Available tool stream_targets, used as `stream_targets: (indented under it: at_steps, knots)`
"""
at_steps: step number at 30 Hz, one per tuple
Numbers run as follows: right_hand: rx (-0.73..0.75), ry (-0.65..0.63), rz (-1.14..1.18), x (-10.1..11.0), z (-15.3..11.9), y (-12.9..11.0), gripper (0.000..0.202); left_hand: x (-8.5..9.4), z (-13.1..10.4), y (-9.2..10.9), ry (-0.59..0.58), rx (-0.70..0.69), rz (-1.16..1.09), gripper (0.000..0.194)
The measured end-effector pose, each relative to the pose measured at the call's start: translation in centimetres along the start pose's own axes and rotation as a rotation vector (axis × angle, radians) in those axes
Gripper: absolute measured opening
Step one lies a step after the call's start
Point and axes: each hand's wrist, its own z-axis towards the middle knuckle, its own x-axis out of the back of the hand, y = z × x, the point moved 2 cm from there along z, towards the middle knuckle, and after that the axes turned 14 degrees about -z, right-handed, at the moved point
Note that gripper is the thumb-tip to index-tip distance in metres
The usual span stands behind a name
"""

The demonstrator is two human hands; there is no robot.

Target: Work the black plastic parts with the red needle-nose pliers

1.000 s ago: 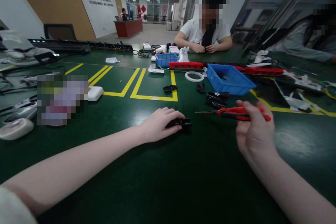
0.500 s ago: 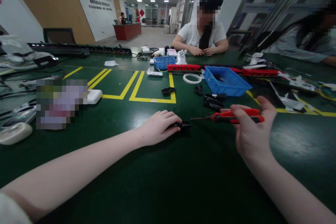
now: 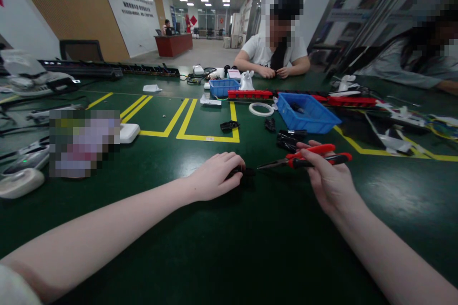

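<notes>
My left hand (image 3: 221,175) rests on the green table (image 3: 200,257), its fingers closed round a small black part (image 3: 249,171) whose right end sticks out. To the right, my right hand (image 3: 331,178) holds long-nose pliers (image 3: 298,160) with red and black handles. The pliers' tip points left and lies close to the black part's end; whether they touch is unclear. Beyond the pliers are several black pieces (image 3: 288,140). Another black piece (image 3: 230,126) lies by the yellow tape.
A blue bin (image 3: 307,121) and a white ring (image 3: 261,109) stand ahead, with red strips (image 3: 250,94) behind. At the left are a white mouse (image 3: 21,183) and a white box (image 3: 129,133). A person (image 3: 275,57) sits opposite, another at the right.
My right hand has moved left and its fingers have closed in around the pliers' handles. The pliers' tip has shifted slightly left and down. My left hand has barely moved.
</notes>
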Motion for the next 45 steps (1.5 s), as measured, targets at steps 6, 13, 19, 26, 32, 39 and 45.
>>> stream_targets:
  at_steps: [6, 13, 19, 26, 32, 39, 45]
  knots:
    - [-0.019, -0.054, -0.110, 0.2, -0.2, 0.0, 0.047, 0.0, 0.0, 0.0, 0.004, 0.014, -0.034, 0.016]
    - [-0.034, -0.024, 0.047, 0.6, 0.1, -0.5, 0.042, 0.0, -0.1, -0.4, 0.003, 0.023, -0.059, 0.029]
    - [-0.085, -0.040, 0.174, 0.6, -0.9, -1.3, 0.023, -0.1, -0.1, -0.4, -0.020, -0.010, -0.032, 0.034]
    - [-0.257, -0.008, 0.220, -1.4, -4.0, -0.9, 0.025, 0.0, -0.1, 0.0, -0.013, -0.046, -0.032, 0.035]
    - [-0.188, 0.037, 0.232, -1.1, -4.2, -1.1, 0.032, -0.1, -0.1, 0.0, -0.027, -0.069, -0.035, 0.033]
    - [-0.177, 0.006, 0.242, -1.4, -4.6, -1.1, 0.039, -0.2, -0.1, 0.0, -0.027, -0.082, 0.018, 0.026]
    - [-0.196, 0.011, 0.264, -1.6, -5.0, -1.3, 0.040, -0.2, -0.2, 0.1, -0.010, -0.096, 0.024, 0.027]
